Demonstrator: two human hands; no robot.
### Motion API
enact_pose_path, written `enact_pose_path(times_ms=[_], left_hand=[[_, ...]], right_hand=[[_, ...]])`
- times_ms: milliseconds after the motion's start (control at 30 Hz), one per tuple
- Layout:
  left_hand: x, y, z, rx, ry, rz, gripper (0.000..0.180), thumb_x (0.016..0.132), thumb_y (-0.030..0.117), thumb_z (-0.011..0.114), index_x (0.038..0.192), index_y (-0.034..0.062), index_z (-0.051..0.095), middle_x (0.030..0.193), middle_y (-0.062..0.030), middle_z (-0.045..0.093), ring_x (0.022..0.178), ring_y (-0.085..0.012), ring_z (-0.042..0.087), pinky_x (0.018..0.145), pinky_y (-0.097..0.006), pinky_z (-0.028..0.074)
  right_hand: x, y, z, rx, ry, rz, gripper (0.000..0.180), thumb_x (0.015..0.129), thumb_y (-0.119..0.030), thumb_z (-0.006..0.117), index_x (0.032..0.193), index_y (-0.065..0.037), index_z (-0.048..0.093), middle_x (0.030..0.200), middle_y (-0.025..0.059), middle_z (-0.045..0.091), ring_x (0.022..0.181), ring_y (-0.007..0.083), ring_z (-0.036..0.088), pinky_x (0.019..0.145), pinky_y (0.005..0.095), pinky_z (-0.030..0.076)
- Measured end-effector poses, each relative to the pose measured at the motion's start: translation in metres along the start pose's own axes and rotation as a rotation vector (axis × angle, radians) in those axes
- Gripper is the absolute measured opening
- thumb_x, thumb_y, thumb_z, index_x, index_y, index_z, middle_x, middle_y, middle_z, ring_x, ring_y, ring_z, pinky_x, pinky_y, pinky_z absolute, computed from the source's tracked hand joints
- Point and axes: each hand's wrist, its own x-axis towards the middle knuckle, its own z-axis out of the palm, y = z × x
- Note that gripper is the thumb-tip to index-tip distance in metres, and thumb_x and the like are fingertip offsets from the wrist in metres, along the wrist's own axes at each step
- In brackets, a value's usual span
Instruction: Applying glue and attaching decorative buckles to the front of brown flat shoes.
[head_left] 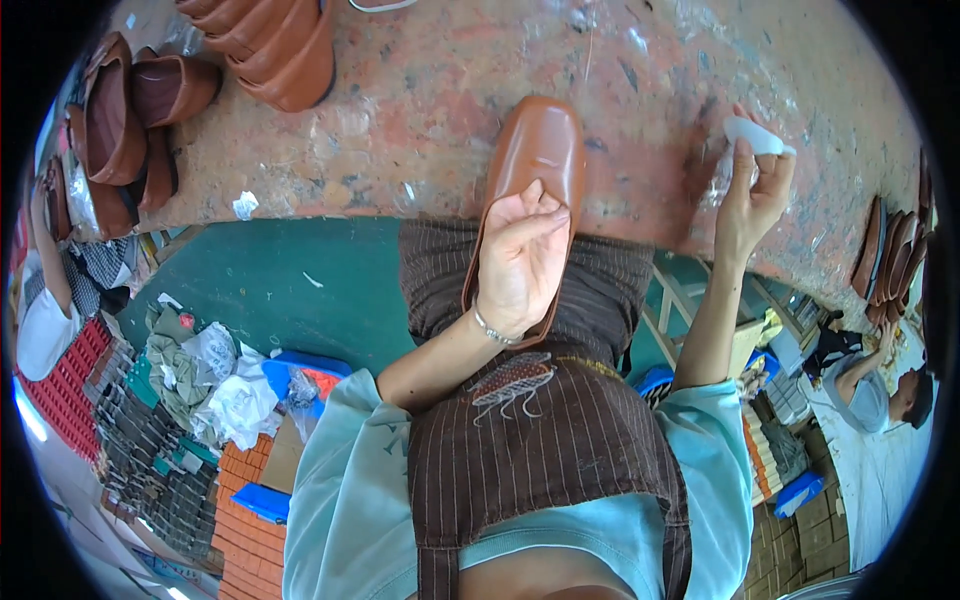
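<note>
A glossy brown slip-on shoe (pixel 540 130) lies with its toe on the worn worktable (pixel 400 150) and its heel towards my apron. My left hand (pixel 522 255) is inside the shoe's opening, palm up, with the fingers curled in under the vamp. What the fingertips touch in there is hidden. Off to the right, my right hand (pixel 752 205) is raised over the tabletop, its fingers closed round a small white rounded piece (pixel 752 135). Its exact kind does not show.
Nested brown shoes (pixel 285 70) stand at the far left, beside loose brown shoes (pixel 115 125). More shoes (pixel 890 260) line the right edge. Blue bins (pixel 305 370) and stacked crates (pixel 245 500) sit below on the left. A co-worker (pixel 870 390) is at right, another person's arm (pixel 50 260) at left.
</note>
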Motion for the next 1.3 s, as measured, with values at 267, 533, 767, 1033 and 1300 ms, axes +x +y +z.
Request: enact_pose_path(times_ms=[267, 533, 767, 1033, 1300], left_hand=[[0.003, 0.024, -0.007, -0.050, 0.103, 0.048, 0.019, 0.077, -0.014, 0.048, 0.075, 0.0032, 0.055, 0.081, -0.0044, 0.057, 0.082, -0.0157, 0.054, 0.084, -0.031, 0.043], [-0.002, 0.023, -0.009, -0.047, 0.105, 0.083, 0.020, 0.077, -0.014, 0.049, 0.076, 0.0035, 0.059, 0.092, -0.0062, 0.064, 0.086, -0.0151, 0.055, 0.085, -0.031, 0.042], [0.008, 0.021, -0.002, -0.028, 0.240, 0.013, 0.019, 0.077, -0.013, 0.050, 0.076, 0.0042, 0.057, 0.088, -0.0041, 0.061, 0.081, -0.0154, 0.054, 0.085, -0.031, 0.042], [0.008, 0.025, -0.003, -0.061, 0.082, 0.062, 0.022, 0.078, -0.012, 0.049, 0.088, 0.0021, 0.062, 0.089, -0.0042, 0.064, 0.088, -0.0159, 0.057, 0.087, -0.032, 0.043], [0.010, 0.023, -0.001, -0.049, -0.029, 0.102, 0.022, 0.079, -0.011, 0.044, 0.096, -0.0067, 0.056, 0.102, -0.0113, 0.058, 0.096, -0.0183, 0.055, 0.085, -0.029, 0.044]], right_hand=[[-0.017, -0.002, 0.000, -0.516, 0.268, -0.076, 0.038, 0.085, -0.001, 0.057, 0.121, 0.003, 0.046, 0.132, 0.0166, 0.043, 0.119, 0.0256, 0.046, 0.100, 0.0383, 0.035], [0.091, -0.105, 0.178, -0.102, -0.300, -0.656, 0.036, 0.071, 0.003, 0.057, 0.105, -0.006, 0.061, 0.116, 0.0111, 0.056, 0.109, 0.0315, 0.052, 0.089, 0.0410, 0.044], [0.150, -0.073, 0.236, -0.254, -0.313, -0.897, 0.028, 0.076, -0.005, 0.057, 0.102, -0.009, 0.065, 0.089, 0.0087, 0.063, 0.083, 0.0322, 0.059, 0.074, 0.0405, 0.048], [0.034, -0.086, 0.084, 0.478, -0.653, 0.419, 0.019, 0.095, -0.013, 0.048, 0.104, 0.001, 0.056, 0.076, 0.0034, 0.060, 0.066, 0.0063, 0.055, 0.057, 0.0199, 0.043], [-0.009, -0.100, 0.088, 0.546, -0.848, 0.461, 0.011, 0.087, -0.004, 0.060, 0.095, 0.003, 0.063, 0.082, 0.0018, 0.062, 0.074, 0.0051, 0.058, 0.060, 0.0204, 0.047]])
